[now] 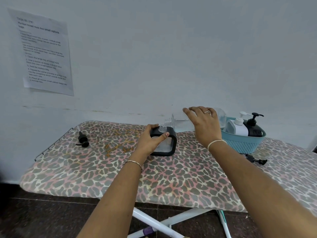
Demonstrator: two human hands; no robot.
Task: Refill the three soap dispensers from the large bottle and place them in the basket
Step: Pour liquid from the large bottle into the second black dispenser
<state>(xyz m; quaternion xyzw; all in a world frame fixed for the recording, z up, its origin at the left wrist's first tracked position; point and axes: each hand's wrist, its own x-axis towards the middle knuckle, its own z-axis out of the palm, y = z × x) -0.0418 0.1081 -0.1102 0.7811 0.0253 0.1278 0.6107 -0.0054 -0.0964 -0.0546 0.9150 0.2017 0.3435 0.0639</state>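
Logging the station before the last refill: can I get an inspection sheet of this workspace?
Surface: leopard-print board cover.
Job's things: square dispenser upright, neck open; large bottle tipped level, mouth at that neck; white dispenser and black dispenser in the basket.
Clutter: one pump head at far left, another pump head beside the basket.
Hands: left hand grips the square dispenser; right hand holds the large bottle.
Cables: nothing seen.
Surroundings: printed sheet on the wall; dark tiled floor.
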